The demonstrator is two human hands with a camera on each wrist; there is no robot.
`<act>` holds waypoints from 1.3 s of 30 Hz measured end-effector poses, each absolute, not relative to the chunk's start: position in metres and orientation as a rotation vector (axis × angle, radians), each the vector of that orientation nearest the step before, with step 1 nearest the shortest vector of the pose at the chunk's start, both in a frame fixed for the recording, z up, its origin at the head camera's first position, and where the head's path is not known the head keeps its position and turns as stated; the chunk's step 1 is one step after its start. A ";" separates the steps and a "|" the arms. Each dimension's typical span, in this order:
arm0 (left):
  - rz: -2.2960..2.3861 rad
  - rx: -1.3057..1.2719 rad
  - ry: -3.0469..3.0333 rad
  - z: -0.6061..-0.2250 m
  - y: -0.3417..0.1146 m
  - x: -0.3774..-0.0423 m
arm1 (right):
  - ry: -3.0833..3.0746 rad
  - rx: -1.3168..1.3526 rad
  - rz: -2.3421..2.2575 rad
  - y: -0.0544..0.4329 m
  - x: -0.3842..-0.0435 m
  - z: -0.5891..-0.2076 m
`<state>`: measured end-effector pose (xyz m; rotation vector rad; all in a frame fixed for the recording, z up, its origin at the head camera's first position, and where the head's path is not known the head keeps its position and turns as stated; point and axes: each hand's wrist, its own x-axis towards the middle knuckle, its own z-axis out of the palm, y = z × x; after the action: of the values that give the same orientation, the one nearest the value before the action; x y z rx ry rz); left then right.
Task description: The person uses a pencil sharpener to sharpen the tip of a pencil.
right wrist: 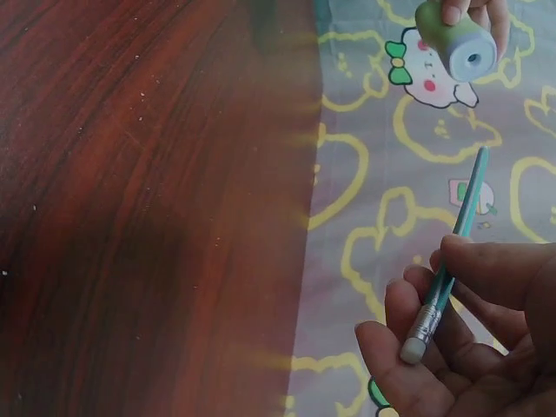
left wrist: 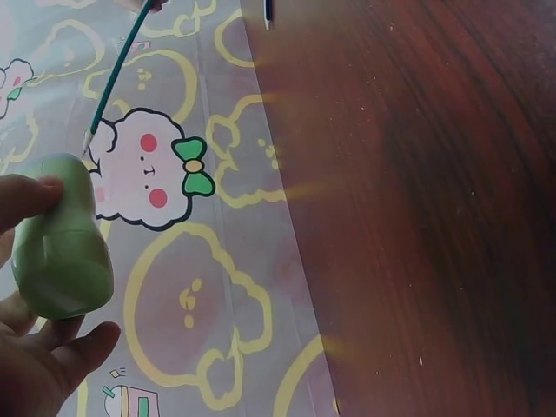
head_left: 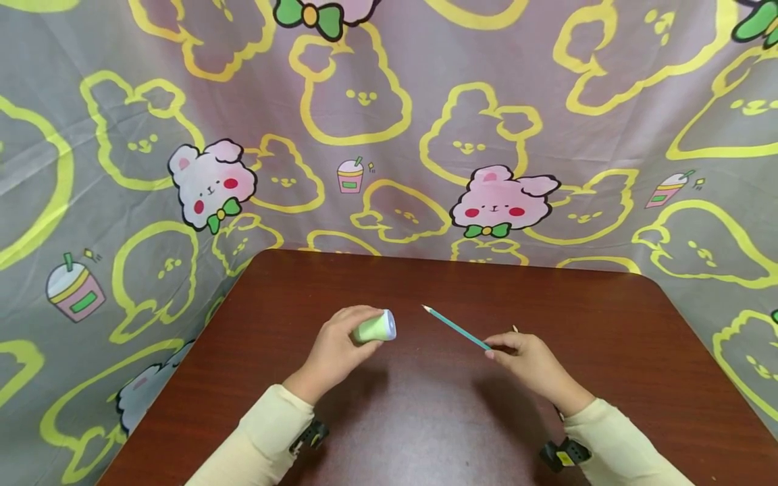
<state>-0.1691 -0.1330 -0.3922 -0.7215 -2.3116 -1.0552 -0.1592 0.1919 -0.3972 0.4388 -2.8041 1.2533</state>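
Observation:
My left hand [head_left: 337, 347] grips a light green pencil sharpener [head_left: 372, 328], held on its side above the table. Its pale end, with a small round hole [right wrist: 473, 59], faces right. In my right hand [head_left: 531, 364] is a teal pencil [head_left: 457, 327], pinched near its eraser end [right wrist: 414, 349]. The pencil's sharpened tip [head_left: 427, 308] points left towards the sharpener, with a gap between them. In the left wrist view the fingers and thumb lie round the sharpener's green body [left wrist: 62, 234].
A brown wooden table [head_left: 401, 418] lies beneath both hands. Partly hidden behind my right hand is another pencil's tip [head_left: 515, 329]; a dark pencil end [left wrist: 268, 12] shows in the left wrist view. A patterned cloth [head_left: 389, 162] hangs around the table.

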 end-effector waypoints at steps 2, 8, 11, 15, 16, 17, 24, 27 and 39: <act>-1.023 -0.741 -2.291 -0.394 -0.133 -0.169 | -2.806 0.418 1.226 0.191 -0.161 -0.400; -1.011 -0.731 -2.374 -0.394 -0.132 -0.169 | -2.819 0.365 1.212 0.191 -0.163 -0.405; -1.042 -0.693 -2.452 -0.393 -0.130 -0.167 | -2.826 0.340 1.243 0.190 -0.165 -0.407; -1.060 -0.671 -2.494 -0.395 -0.129 -0.166 | -2.830 0.302 1.245 0.188 -0.168 -0.412; -1.059 -0.672 -2.497 -0.396 -0.128 -0.165 | -2.834 0.290 1.239 0.187 -0.168 -0.413; -1.059 -0.674 -2.495 -0.397 -0.128 -0.165 | -2.836 0.279 1.225 0.187 -0.169 -0.414; -1.101 -0.688 -2.464 -0.400 -0.124 -0.162 | -2.851 0.228 1.166 0.183 -0.177 -0.421; -1.118 -0.699 -2.440 -0.401 -0.123 -0.163 | -2.870 0.206 1.172 0.181 -0.181 -0.424; -1.172 -0.689 -2.411 -0.402 -0.118 -0.163 | -2.887 0.109 1.204 0.177 -0.197 -0.432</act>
<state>-0.1634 -0.1184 -0.4025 -0.6893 -2.4109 -1.1723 -0.1970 0.1775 -0.4315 0.1086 -2.8867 1.2041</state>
